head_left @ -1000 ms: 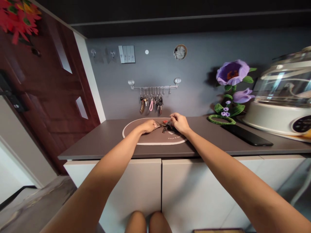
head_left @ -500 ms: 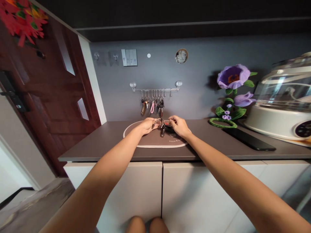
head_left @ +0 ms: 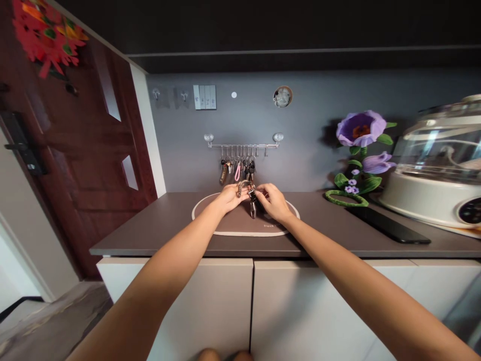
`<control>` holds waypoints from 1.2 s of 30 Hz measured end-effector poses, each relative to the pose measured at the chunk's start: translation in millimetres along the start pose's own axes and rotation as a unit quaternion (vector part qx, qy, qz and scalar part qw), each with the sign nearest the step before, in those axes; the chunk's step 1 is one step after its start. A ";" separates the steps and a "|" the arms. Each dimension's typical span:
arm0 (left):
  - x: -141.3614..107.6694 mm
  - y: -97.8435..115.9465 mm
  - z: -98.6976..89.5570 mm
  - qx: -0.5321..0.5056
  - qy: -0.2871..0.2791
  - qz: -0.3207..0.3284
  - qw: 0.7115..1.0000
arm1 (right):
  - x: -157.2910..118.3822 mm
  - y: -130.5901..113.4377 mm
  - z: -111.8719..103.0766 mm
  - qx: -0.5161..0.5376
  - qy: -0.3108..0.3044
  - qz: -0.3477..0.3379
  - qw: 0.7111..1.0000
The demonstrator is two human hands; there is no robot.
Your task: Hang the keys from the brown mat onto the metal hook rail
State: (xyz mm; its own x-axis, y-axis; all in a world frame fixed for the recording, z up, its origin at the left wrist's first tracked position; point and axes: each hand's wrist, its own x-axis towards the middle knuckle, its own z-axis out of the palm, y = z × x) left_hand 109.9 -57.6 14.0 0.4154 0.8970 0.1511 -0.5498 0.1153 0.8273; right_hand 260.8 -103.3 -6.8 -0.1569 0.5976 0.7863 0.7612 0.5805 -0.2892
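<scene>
Above the oval brown mat (head_left: 229,226), my two hands meet around a keychain (head_left: 253,203) with a braided cord loop and dangling metal parts. My left hand (head_left: 231,197) is closed on its braided loop. From the other side, the fingers of my right hand (head_left: 273,200) pinch the keychain near its metal fittings; a dark piece beside them is partly hidden. Just behind the hands, several keys and fobs (head_left: 237,171) hang from a clear hook rail (head_left: 244,146) on the wall.
A black phone (head_left: 391,225) lies on the dark counter (head_left: 143,228) at the right. Behind it stand purple craft flowers (head_left: 361,133) with a green ring base and a white appliance with a clear cover (head_left: 432,185). A dark cabinet (head_left: 263,30) overhangs the counter; a red-brown door (head_left: 97,200) is at the left.
My right hand has turned and come closer to my left hand on the keychain. The metal clasp now hangs straighter down. The view has tilted slightly upward.
</scene>
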 end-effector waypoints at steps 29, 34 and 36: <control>10.6 -9.0 -21.4 0.269 0.026 0.066 0.960 | 13.7 3.5 1.2 0.063 0.058 0.063 0.994; 8.9 -12.4 -22.0 0.298 0.000 0.059 0.953 | 25.8 -0.4 2.6 0.141 0.076 0.140 0.977; 8.8 -13.8 -21.4 0.310 0.005 0.059 0.949 | 32.5 0.2 1.9 0.155 0.083 0.153 0.972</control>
State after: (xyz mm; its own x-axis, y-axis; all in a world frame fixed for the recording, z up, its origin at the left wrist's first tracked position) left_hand 105.7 -42.2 -7.7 0.3697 0.8921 0.2596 -0.0595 -0.2561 0.9648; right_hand 254.7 -82.7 17.7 0.1708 0.6855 0.7077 0.5254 0.5443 -0.6540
